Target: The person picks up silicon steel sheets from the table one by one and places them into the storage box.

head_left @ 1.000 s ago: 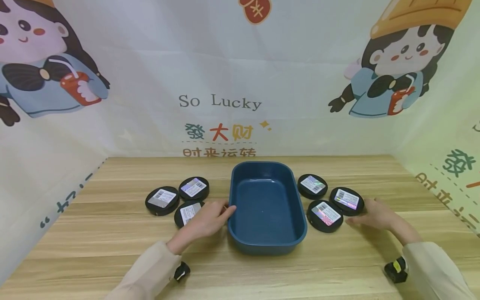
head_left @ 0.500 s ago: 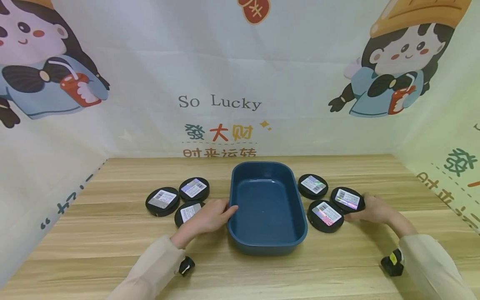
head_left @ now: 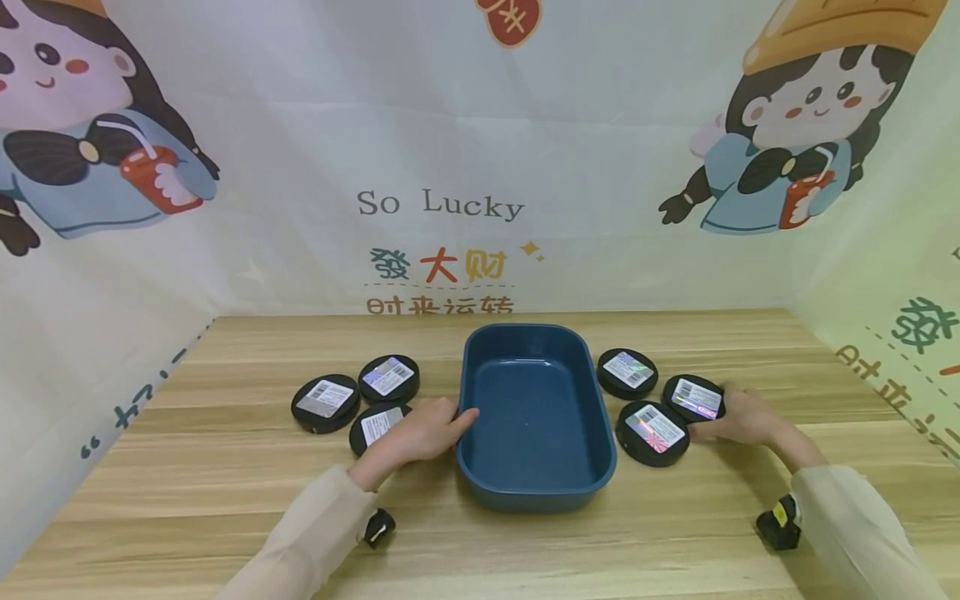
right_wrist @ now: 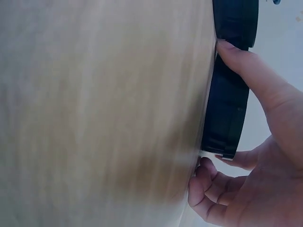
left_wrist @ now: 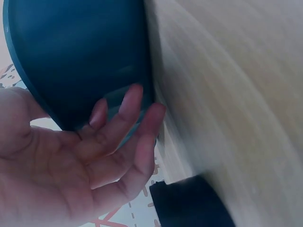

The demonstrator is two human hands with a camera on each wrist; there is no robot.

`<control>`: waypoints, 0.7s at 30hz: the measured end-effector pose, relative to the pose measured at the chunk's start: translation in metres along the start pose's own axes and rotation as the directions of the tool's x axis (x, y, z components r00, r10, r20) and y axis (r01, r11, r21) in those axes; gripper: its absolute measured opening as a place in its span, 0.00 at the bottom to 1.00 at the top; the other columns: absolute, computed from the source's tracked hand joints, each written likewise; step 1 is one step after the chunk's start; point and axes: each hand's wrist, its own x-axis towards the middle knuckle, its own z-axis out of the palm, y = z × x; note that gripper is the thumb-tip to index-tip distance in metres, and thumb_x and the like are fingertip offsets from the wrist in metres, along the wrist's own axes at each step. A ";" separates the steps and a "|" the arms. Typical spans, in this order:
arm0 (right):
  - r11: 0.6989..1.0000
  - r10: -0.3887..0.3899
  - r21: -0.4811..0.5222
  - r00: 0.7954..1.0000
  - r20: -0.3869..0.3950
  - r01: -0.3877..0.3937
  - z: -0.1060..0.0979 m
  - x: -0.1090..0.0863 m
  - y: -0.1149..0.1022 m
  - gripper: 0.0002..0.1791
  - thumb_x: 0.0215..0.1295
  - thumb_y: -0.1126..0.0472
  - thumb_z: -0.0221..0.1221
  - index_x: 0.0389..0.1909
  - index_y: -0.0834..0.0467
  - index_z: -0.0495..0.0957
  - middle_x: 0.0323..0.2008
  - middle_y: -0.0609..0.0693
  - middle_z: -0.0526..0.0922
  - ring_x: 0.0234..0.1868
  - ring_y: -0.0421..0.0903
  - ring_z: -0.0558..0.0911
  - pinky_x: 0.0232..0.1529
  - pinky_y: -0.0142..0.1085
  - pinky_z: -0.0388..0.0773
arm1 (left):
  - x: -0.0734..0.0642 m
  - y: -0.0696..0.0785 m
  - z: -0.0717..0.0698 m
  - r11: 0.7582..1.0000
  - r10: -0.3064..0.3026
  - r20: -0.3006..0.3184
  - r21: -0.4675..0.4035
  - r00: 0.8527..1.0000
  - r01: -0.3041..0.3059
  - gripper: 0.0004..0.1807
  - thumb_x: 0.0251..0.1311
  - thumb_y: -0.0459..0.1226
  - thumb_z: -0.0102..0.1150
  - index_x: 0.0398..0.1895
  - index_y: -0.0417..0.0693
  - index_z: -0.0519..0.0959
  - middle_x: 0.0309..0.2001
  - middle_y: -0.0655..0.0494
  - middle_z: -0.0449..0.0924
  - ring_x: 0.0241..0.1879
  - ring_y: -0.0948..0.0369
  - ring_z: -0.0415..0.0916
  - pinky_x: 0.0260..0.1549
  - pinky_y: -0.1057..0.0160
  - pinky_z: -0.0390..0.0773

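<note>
A deep blue rectangular plastic bin (head_left: 528, 417) with rounded corners stands on the table. My left hand (head_left: 426, 429) grips its left rim, the thumb over the edge; in the left wrist view the fingers (left_wrist: 125, 111) lie against the outer wall. At the right, my right hand (head_left: 746, 415) holds a flat round black case (head_left: 694, 398) with a white label by its sides. In the right wrist view, the thumb is at one side of that black case (right_wrist: 226, 109) and a finger at the other. It rests on the table.
Two more black cases (head_left: 652, 432), (head_left: 627, 372) lie between the bin and my right hand. Left of the bin are several alike: one case (head_left: 326, 403), another case (head_left: 388, 377) and a third case (head_left: 377, 427) partly behind my left hand. A printed curtain (head_left: 600, 275) edges the wooden table (head_left: 525, 550).
My right hand has closed in on the rightmost black case, its thumb now at the near side; the case has shifted very slightly. The left hand stays on the bin's rim.
</note>
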 end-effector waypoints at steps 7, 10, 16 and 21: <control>1.000 -0.029 -0.007 1.000 -0.007 0.029 0.001 0.002 0.001 0.41 0.42 0.53 0.65 0.45 0.81 0.57 0.31 0.69 0.72 0.34 0.61 0.72 0.36 0.51 0.69 | 0.000 0.000 0.000 1.000 0.001 -0.002 0.005 1.000 -0.001 0.18 0.64 0.37 0.41 0.15 0.45 0.67 0.12 0.59 0.62 0.14 0.63 0.61 0.18 0.68 0.61; 0.999 -0.034 -0.016 0.999 -0.006 0.034 0.000 0.002 -0.001 0.40 0.43 0.54 0.65 0.43 0.81 0.58 0.29 0.68 0.72 0.32 0.59 0.73 0.35 0.49 0.70 | 0.000 0.000 -0.001 1.000 0.000 0.003 0.012 1.000 0.000 0.18 0.64 0.37 0.41 0.14 0.45 0.67 0.11 0.59 0.62 0.14 0.64 0.61 0.18 0.68 0.61; 1.000 -0.015 -0.022 1.000 0.011 0.016 -0.002 0.002 -0.004 0.35 0.41 0.54 0.65 0.35 0.80 0.61 0.26 0.63 0.69 0.28 0.54 0.71 0.30 0.43 0.70 | 0.001 -0.001 -0.001 1.000 0.006 0.011 0.018 1.000 -0.006 0.19 0.64 0.37 0.41 0.14 0.44 0.67 0.10 0.60 0.62 0.13 0.64 0.61 0.17 0.69 0.61; 1.000 -0.027 0.014 0.999 -0.030 0.027 0.000 -0.001 -0.004 0.32 0.37 0.55 0.66 0.29 0.77 0.62 0.22 0.59 0.68 0.24 0.49 0.68 0.24 0.38 0.67 | 0.001 -0.002 -0.001 1.000 -0.001 0.025 0.006 1.000 0.001 0.19 0.64 0.37 0.40 0.13 0.44 0.67 0.10 0.60 0.62 0.13 0.65 0.61 0.17 0.69 0.60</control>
